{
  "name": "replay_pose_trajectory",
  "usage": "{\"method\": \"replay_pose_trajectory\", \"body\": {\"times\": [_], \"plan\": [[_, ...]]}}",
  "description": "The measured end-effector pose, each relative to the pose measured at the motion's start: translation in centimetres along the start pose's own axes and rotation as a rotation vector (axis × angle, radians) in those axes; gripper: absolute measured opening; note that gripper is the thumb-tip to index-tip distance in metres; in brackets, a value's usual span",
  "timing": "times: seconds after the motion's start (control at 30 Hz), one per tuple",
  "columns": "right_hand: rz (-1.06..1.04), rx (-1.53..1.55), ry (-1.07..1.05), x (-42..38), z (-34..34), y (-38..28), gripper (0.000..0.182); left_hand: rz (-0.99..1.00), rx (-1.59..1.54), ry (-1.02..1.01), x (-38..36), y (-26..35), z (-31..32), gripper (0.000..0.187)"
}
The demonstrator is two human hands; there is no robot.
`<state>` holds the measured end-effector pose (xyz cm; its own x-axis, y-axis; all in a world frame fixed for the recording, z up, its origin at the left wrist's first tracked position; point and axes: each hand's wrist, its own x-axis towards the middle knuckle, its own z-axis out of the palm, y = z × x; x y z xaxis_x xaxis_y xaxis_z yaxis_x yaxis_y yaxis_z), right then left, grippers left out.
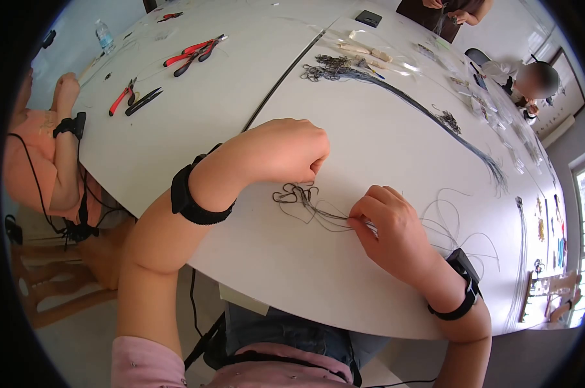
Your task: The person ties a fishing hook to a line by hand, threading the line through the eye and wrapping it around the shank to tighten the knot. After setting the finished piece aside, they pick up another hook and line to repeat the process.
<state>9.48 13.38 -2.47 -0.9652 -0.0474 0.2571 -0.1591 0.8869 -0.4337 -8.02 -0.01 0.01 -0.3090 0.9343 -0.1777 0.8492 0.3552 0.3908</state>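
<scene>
A small cluster of dark fish hooks lies on the white table, with thin lines running from it to the right. My right hand is closed in a pinch on these fishing lines; their loose ends curl out beyond the wrist. Just above the hooks, my left hand is closed with its fingers curled downward. Whatever it may hold is hidden by the fingers. Further back, a larger tangled pile of hooks has a long dark bundle of lines stretching to the right.
Red-handled pliers and black tweezers lie at the left. A seam crosses the table. Plastic packets and a small hook pile are at the right. People sit or stand at left, back and right. A bottle stands far left.
</scene>
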Motion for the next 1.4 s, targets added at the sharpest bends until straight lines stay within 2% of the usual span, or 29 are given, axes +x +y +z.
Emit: {"method": "replay_pose_trajectory", "body": {"times": [0.13, 0.2, 0.3, 0.33, 0.4, 0.43, 0.47, 0.5, 0.53, 0.57, 0.63, 0.67, 0.73, 0.8, 0.87, 0.93, 1.0, 1.03, 1.1, 1.17, 1.4], "plan": [[0.033, 0.049, -0.047, -0.2, -0.6, 0.0, 0.007, -0.013, 0.001, -0.028, 0.0, -0.1, 0.0, 0.005], [0.047, 0.114, -0.207, -0.2, -1.3, -0.2, 0.008, -0.001, 0.042, -0.003, 0.0, -0.2, 0.0, 0.005], [0.046, 0.142, -0.277, -0.3, -2.1, -0.5, 0.01, 0.016, 0.048, 0.078, 0.1, -0.9, 0.0, 0.006], [0.045, 0.142, -0.277, -0.2, -2.0, -0.6, 0.01, 0.021, 0.011, 0.133, 0.2, -1.0, -0.1, 0.006], [-0.01, 0.142, -0.059, 0.0, -1.8, -0.9, 0.011, -0.022, -0.105, 0.167, 0.1, -0.8, -0.8, 0.007], [-0.011, 0.142, -0.058, 0.0, -1.5, -0.8, 0.011, -0.065, -0.222, 0.201, 0.1, -0.6, -1.1, 0.008], [-0.102, 0.132, -0.032, 0.0, -1.1, -0.6, 0.012, -0.066, -0.221, 0.201, 0.0, -0.5, -1.2, 0.008], [-0.193, 0.122, -0.006, 0.0, -0.9, -0.6, 0.013, -0.026, -0.312, 0.271, -0.1, -0.5, -1.3, 0.009], [-0.196, 0.122, -0.005, 0.1, -1.0, -0.6, 0.013, 0.014, -0.402, 0.341, -0.2, -0.5, -1.4, 0.01], [-0.177, 0.127, -0.053, 0.0, -1.2, -0.6, 0.012, 0.012, -0.401, 0.342, -0.2, -0.5, -1.4, 0.01], [-0.154, 0.174, -0.114, -0.1, -1.7, -0.3, 0.012, 0.067, -0.419, 0.577, -0.1, -0.3, -1.4, 0.009], [-0.155, 0.173, -0.114, 0.0, -1.8, -0.3, 0.012, 0.067, -0.419, 0.577, -0.2, -0.1, -1.5, 0.009], [0.082, 0.418, -0.004, 0.1, -1.9, -0.4, 0.012, 0.102, -0.527, 0.612, -0.7, 0.7, -1.8, 0.014], [0.037, 0.426, 0.077, 0.3, -2.0, -0.3, 0.015, 0.151, -0.593, 0.582, -1.1, 1.5, -1.8, 0.018], [0.388, 1.005, 0.147, 0.5, -3.0, -1.0, 0.019, 0.199, -0.662, 0.55, -1.2, 2.4, -1.3, 0.022], [0.471, 1.123, 0.071, 0.4, -3.6, -0.5, 0.025, 0.33, -0.744, 0.517, -1.2, 3.4, -0.7, 0.025], [0.511, 1.501, 0.11, 0.2, -3.2, -0.1, 0.031, 0.363, -0.809, 0.495, -1.2, 4.0, -0.3, 0.027], [0.529, 1.516, 0.092, 0.3, -3.3, -0.4, 0.036, 0.345, -0.859, 0.461, -1.4, 4.3, -0.3, 0.028], [0.521, 1.566, 0.083, 0.2, -3.4, -0.7, 0.034, 0.287, -0.904, 0.406, -1.8, 4.9, -0.8, 0.031], [0.514, 1.614, 0.075, 0.2, -3.6, -0.8, 0.033, 0.309, -0.941, 0.421, -1.4, 4.8, -0.3, 0.033], [0.54, 1.676, 0.003, 0.2, -3.9, -0.6, 0.019, 0.339, -1.029, 0.374, -1.5, 4.8, -0.5, 0.037]]}}
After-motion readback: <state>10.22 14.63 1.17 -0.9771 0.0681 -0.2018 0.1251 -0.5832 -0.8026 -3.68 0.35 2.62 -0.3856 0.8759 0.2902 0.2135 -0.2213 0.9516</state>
